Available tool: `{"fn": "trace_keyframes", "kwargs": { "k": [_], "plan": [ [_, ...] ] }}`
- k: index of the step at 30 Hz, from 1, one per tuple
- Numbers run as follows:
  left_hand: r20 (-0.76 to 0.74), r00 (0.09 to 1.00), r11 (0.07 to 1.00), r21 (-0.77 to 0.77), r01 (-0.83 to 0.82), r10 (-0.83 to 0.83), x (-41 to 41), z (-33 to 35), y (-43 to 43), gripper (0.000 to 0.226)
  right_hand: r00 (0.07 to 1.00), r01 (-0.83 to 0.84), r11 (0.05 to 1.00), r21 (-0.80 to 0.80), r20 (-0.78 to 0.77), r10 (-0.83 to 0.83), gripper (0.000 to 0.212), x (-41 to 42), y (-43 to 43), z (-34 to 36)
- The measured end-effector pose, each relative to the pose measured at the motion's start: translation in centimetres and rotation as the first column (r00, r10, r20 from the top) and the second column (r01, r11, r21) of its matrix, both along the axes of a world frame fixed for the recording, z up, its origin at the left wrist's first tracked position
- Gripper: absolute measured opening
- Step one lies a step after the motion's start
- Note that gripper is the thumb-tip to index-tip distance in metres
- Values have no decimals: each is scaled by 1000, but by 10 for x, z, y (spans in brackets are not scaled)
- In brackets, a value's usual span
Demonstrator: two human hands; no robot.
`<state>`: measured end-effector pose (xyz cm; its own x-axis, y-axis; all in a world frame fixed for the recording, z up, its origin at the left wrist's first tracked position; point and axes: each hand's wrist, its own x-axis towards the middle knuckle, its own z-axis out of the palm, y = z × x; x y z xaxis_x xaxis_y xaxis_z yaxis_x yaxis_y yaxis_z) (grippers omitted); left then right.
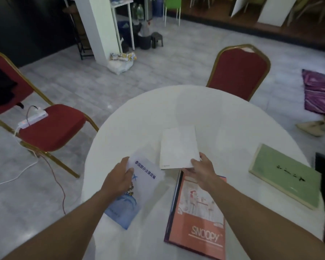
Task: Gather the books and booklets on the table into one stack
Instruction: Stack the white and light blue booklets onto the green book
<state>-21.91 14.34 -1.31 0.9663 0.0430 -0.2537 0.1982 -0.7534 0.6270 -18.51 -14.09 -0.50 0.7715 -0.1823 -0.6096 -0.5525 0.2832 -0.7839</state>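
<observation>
On the round white table (223,113) lie four items. My left hand (118,177) grips the top left edge of a white-and-blue booklet (141,186) with blue printed characters, near the table's left rim. My right hand (201,169) pinches the near right corner of a plain white book (178,147) in the table's middle. Under my right forearm lies an orange Snoopy book (197,218) stacked on a dark purple cover. A green book (287,177) with black script rests apart at the right.
A red chair with a gold frame (240,72) stands behind the table. Another red chair (49,124) at the left carries a white power strip (33,119) with cables trailing to the floor. A purple cloth (319,91) lies on the floor at right.
</observation>
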Motion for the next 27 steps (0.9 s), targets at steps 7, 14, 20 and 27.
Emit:
{"fn": "trace_keyframes", "kwargs": {
  "k": [7,14,20,27],
  "plan": [
    [31,988,986,-71,154,-152,47,36,-67,38,969,244,968,-52,48,-242,40,-26,-77,21],
    [7,942,935,-119,334,-335,83,46,-157,43,928,373,925,-75,33,-371,42,-57,-142,32],
    [-81,893,891,-142,430,-444,89,40,-218,54,867,499,860,-106,38,-498,45,-88,-197,30],
    [-148,866,874,-172,454,-478,94,23,-281,26,876,453,871,-192,-84,-474,48,-86,-281,9]
  ]
}}
